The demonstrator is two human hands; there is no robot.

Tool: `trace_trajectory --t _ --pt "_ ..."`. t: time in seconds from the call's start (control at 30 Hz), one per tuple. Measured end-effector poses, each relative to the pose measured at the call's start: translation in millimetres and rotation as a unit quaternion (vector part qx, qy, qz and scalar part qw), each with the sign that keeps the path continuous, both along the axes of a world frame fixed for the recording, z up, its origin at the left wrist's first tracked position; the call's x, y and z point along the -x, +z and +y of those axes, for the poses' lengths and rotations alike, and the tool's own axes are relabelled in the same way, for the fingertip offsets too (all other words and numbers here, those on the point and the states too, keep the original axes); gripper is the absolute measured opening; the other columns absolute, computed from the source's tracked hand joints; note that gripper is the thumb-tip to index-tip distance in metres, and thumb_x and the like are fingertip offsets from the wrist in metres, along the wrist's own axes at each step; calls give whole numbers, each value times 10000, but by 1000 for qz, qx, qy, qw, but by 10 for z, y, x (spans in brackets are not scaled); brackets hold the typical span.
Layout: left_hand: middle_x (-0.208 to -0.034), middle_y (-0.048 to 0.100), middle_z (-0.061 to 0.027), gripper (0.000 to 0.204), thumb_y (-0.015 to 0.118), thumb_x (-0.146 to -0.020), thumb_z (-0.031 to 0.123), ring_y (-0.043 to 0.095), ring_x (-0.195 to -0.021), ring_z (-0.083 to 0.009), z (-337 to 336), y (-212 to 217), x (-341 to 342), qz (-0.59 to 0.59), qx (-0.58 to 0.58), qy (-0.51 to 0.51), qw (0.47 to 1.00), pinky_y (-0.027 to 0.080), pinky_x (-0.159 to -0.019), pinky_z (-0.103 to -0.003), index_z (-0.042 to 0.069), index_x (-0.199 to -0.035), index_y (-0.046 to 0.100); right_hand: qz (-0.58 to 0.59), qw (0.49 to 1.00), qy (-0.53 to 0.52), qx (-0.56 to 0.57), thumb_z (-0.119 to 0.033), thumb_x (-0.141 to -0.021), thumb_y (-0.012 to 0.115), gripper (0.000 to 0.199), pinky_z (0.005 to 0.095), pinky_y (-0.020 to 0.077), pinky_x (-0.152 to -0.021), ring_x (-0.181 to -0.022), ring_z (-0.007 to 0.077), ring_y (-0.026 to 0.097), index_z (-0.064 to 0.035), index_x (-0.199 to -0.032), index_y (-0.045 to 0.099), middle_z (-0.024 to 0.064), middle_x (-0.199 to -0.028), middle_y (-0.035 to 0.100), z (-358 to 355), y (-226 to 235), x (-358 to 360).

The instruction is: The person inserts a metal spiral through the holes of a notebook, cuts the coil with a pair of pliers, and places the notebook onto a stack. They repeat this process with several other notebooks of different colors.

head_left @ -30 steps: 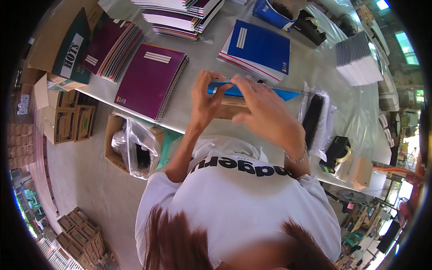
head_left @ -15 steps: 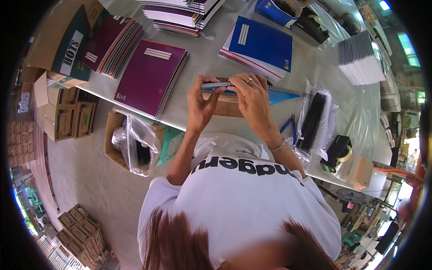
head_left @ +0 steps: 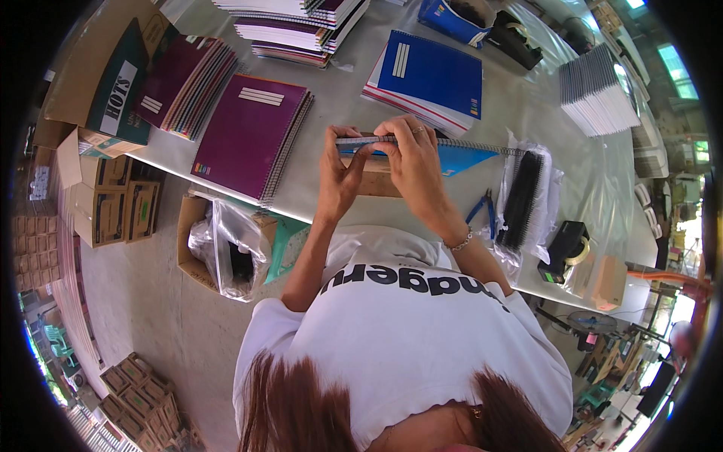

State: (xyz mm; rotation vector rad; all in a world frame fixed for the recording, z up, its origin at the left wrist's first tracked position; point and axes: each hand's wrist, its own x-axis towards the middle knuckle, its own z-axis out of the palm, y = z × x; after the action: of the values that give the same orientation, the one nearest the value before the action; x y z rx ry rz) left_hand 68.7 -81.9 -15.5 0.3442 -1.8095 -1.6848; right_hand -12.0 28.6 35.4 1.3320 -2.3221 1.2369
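A blue-covered notebook (head_left: 465, 157) stands on edge in front of me, its long wire spiral running along the top. My left hand (head_left: 343, 177) pinches the spine at its left end between thumb and fingers. Close beside it, my right hand (head_left: 413, 162) has its thumb and fingertips on the same spine, the two thumbs nearly meeting. Below the notebook lies a brown block (head_left: 379, 184), partly hidden by my hands. From the right end of the spine, wire reaches toward a bundle of black spiral coils (head_left: 520, 200) in clear plastic.
Blue-handled pliers (head_left: 488, 215) and a black tape dispenser (head_left: 566, 251) lie to the right. Purple notebooks (head_left: 248, 135) are stacked at left, blue ones (head_left: 429, 75) at the back, more spiral-bound books (head_left: 599, 90) at far right. Below the table's left edge sits an open carton (head_left: 197, 245).
My right hand has shifted slightly left along the spine, and its fingers are drawn closer together. My left hand keeps its pinch. The whole view has tilted a little.
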Motion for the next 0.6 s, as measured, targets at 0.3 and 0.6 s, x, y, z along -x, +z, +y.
trace_trajectory --t 0.3,0.6 --pt "-983 545 -136 247 628 -887 0 537 -970 -243 5 -8 -25 10 -11 -13 1000 429 -885 -324 20 -1042 436 27 999 15 15 -28 -804 640 81 441 434 -866 -921 322 578 -30 -883 621 104 -893 604 29 -52 -15" --pt "-1025 474 -76 278 624 -843 -69 476 -995 -171 -194 -157 -201 23 -3 -127 992 373 -882 -256 57 -1019 450 -212 917 211 -263 -154 -954 541 242 397 440 -919 -1028 313 596 -14 -1120 648 156 -1056 645 490 328 697"
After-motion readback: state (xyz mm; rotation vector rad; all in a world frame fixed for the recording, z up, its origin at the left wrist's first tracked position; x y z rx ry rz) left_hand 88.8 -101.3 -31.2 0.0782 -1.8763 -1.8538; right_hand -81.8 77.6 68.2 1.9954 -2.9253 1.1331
